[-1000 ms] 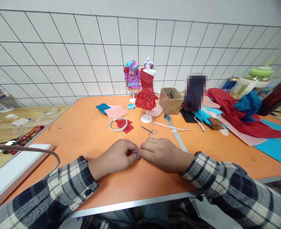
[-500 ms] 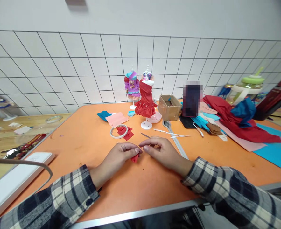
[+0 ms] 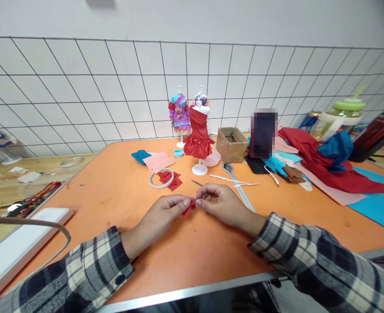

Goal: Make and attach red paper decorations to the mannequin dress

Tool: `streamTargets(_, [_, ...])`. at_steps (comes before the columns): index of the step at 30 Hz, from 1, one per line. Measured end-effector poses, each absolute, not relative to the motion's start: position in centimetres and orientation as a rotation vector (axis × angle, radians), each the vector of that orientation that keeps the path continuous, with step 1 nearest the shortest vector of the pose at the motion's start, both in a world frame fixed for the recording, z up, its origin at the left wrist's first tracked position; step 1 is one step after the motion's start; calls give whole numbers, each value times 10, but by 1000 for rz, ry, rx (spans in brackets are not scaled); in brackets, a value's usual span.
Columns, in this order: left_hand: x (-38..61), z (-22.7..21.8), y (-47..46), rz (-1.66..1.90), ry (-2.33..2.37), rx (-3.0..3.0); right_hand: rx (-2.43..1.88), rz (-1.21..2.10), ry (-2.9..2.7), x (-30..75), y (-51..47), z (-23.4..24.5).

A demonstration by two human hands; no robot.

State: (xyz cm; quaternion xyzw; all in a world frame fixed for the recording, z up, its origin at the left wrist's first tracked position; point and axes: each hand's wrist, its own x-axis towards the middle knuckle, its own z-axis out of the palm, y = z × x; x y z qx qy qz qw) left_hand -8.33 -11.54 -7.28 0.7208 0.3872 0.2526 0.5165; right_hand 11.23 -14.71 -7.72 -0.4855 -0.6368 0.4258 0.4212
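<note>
Above the front middle of the table, my left hand (image 3: 168,211) pinches a small crumpled piece of red paper or cloth (image 3: 188,210) between thumb and forefinger. My right hand (image 3: 221,204) is closed with thumb and forefinger at the right end of that piece, and both hands' fingertips nearly meet. A thin pointed metal tip (image 3: 197,183) shows just beyond my right hand; whether it lies on the table or is in that hand I cannot tell. Behind stands a small dress form in a red one-shoulder dress (image 3: 199,134). A ring of white tape (image 3: 151,181) lies partly over red scraps (image 3: 175,181).
A purple-dressed form (image 3: 180,115), a pink dish (image 3: 213,159) and a cardboard box (image 3: 231,148) stand at the back. A grey strap-like strip (image 3: 244,198) lies beside my right hand. Red sheets (image 3: 328,167) and a bottle (image 3: 376,132) occupy the right; a white power strip (image 3: 25,245) the left.
My right hand's fingertips have come onto the red piece's right end, closer to my left fingers. The red piece has tilted and shows less below my left thumb. The view has shifted slightly.
</note>
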Motion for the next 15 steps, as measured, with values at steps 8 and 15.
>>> streamTargets(8, [-81, -67, -119, 619, 1008, 1969, -1257, 1059, -1671, 118, -149, -74])
streamTargets(15, [-81, -69, -114, 691, 1027, 1803, -1217, 1165, -1543, 116, -151, -74])
